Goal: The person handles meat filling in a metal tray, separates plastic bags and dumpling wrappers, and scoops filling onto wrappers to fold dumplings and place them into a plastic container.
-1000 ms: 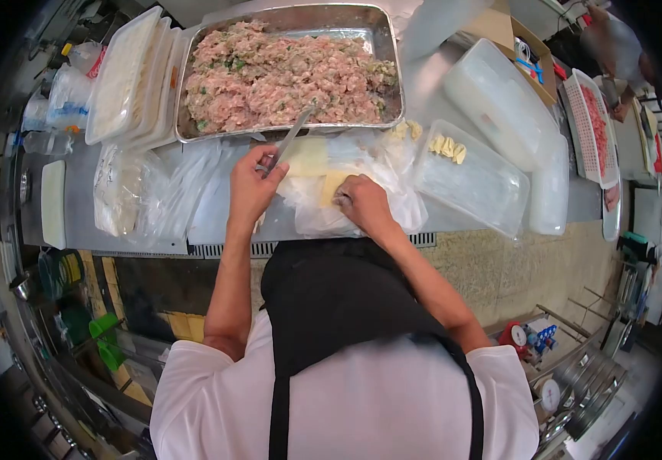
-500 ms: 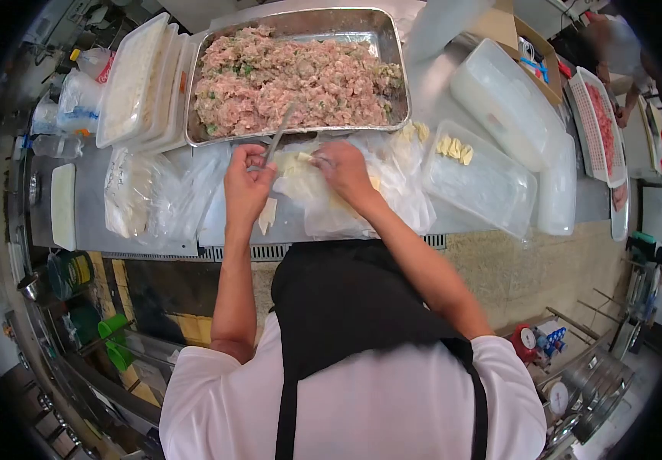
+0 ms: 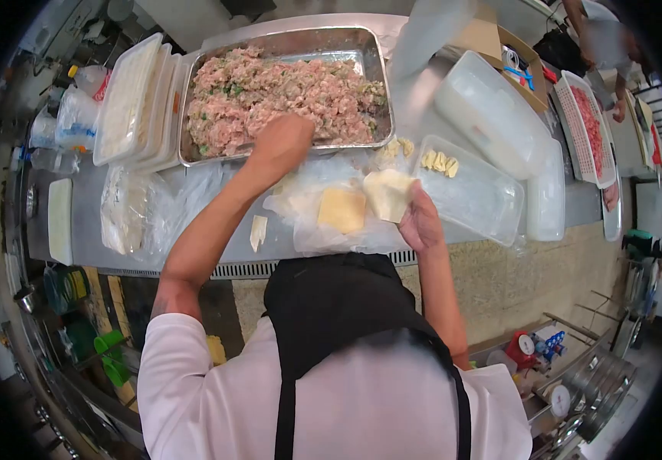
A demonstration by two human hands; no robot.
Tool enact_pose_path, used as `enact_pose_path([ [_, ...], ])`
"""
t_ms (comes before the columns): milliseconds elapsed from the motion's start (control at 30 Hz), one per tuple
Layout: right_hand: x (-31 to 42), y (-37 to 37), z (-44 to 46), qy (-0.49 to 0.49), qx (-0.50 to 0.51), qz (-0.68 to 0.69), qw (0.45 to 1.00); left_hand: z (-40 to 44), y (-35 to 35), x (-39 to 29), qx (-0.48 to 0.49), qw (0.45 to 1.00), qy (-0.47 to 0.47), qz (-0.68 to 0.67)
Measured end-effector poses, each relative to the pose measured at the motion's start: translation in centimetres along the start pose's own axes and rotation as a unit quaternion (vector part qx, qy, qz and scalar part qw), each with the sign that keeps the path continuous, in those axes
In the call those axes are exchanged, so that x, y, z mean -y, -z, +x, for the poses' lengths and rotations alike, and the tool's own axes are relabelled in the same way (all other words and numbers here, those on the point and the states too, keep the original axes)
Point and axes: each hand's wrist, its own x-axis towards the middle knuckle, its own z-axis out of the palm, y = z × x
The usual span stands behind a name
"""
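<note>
My left hand (image 3: 282, 144) is closed over the near edge of the metal tray (image 3: 389, 100), against the minced meat (image 3: 285, 88) flecked with green. A thin flat metal tool (image 3: 246, 146) sticks out from under this hand; its other end is hidden. Held by its edge in my right hand (image 3: 423, 220) is a pale square dough wrapper (image 3: 389, 195), raised above the plastic sheeting. Just left of it lies a stack of yellowish wrappers (image 3: 341, 211). Several folded dumplings (image 3: 440, 162) rest in a clear plastic container (image 3: 503, 215) to the right.
Lidded plastic boxes (image 3: 128, 100) stand stacked left of the tray. A bagged pack (image 3: 122, 211) lies in front of them. Large translucent containers (image 3: 492, 107) and a white basket of meat (image 3: 576, 100) are at the right. Another person (image 3: 611, 46) stands at the far right.
My left hand has moved up to the meat with the flat tool. My right hand has moved right, lifting a wrapper, and the wrapper stack now shows. The whole view has shifted slightly.
</note>
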Motion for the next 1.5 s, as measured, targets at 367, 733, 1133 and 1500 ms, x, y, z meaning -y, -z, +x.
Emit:
enact_pose_path([
  [367,0.2,0.3,1.1,0.071,0.023,0.155,0.985,2.7,0.7,1.5,0.034,0.993,0.019,-0.108],
  [733,2.1,0.5,1.8,0.092,0.064,0.174,0.978,4.0,-1.8,1.0,0.052,0.996,-0.032,-0.064],
  [1133,1.4,-0.7,4.3,0.105,-0.077,0.113,0.985,1.3,1.4,0.5,0.135,0.888,0.039,-0.438],
  [1500,0.4,-2.2,8.2,0.13,-0.175,0.211,0.953,-5.2,-0.2,-5.0,-0.095,0.956,-0.024,-0.275],
])
